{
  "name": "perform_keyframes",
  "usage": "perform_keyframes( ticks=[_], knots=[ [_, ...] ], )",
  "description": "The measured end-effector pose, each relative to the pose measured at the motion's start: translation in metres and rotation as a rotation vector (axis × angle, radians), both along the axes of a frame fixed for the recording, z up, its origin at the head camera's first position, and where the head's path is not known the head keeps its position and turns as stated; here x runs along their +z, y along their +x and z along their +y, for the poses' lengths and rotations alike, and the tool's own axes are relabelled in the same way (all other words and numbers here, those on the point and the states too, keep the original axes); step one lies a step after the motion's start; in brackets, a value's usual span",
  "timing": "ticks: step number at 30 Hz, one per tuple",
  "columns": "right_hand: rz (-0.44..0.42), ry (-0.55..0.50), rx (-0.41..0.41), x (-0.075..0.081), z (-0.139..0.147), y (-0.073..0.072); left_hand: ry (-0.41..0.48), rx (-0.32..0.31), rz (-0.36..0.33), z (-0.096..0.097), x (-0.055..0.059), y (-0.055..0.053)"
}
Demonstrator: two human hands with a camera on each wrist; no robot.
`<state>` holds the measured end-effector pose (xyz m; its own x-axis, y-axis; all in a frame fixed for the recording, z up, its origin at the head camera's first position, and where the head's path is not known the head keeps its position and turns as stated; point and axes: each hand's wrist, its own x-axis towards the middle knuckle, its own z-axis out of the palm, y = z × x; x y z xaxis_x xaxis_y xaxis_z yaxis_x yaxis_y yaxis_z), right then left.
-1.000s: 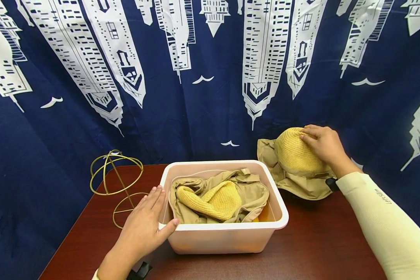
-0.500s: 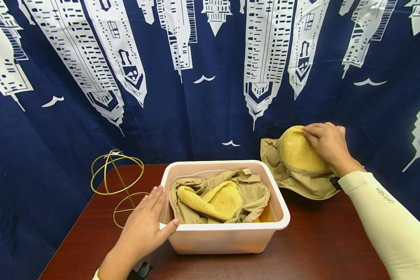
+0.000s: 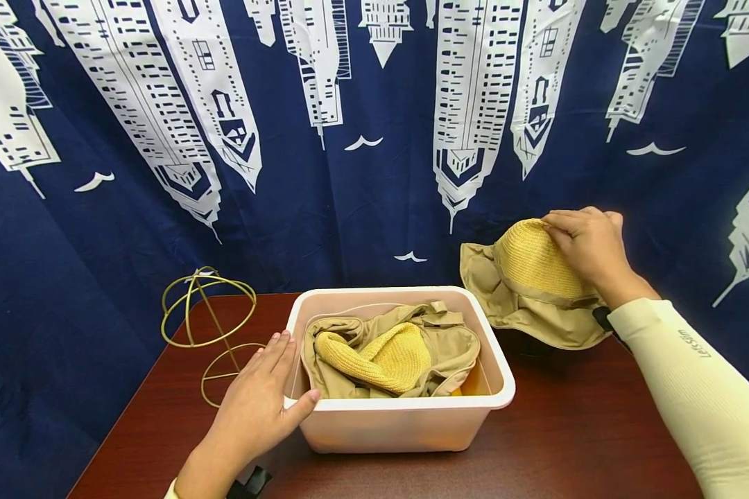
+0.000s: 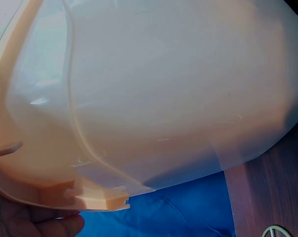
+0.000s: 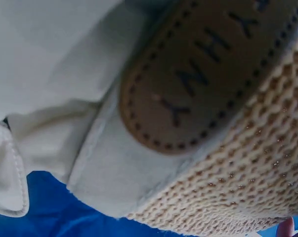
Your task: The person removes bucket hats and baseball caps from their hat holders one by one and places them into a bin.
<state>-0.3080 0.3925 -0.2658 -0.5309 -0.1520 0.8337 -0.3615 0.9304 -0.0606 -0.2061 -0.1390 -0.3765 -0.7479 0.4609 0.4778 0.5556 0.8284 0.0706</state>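
At the back right of the head view, my right hand (image 3: 589,253) pinches the top of a sun hat (image 3: 530,260) with a yellow woven crown and a wide tan cloth brim. Close up in the right wrist view, a brown stitched label (image 5: 188,84) sits on the hat's tan band. My left hand (image 3: 256,398) rests with straight fingers on the left rim of a pale plastic bin (image 3: 399,424). Its fingers (image 4: 60,227) show at the bin's edge in the left wrist view. Inside the bin lies another tan and yellow sun hat (image 3: 406,353), folded in on itself.
A gold wire stand (image 3: 209,319) with round hoops is left of the bin, close behind my left hand. Everything stands on a reddish-brown table (image 3: 568,423). A dark blue curtain (image 3: 362,208) with white buildings hangs right behind it. Something orange (image 3: 471,381) shows inside the bin.
My right hand has gone from lying on the hat's crown to pinching its top, and has risen slightly with the hat. The left hand and the bin have stayed put.
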Motion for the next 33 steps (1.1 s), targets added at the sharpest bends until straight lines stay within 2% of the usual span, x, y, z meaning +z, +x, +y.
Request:
perform_keyframes(
  ticks=[15, 33],
  knots=[
    [0.021, -0.046, -0.035, 0.027, -0.003, 0.007, 0.008, -0.004, 0.007, -0.001, -0.001, -0.001],
    [0.085, -0.049, -0.030, 0.041, -0.003, 0.012, 0.007, -0.007, 0.008, -0.001, -0.001, -0.002]
  ],
)
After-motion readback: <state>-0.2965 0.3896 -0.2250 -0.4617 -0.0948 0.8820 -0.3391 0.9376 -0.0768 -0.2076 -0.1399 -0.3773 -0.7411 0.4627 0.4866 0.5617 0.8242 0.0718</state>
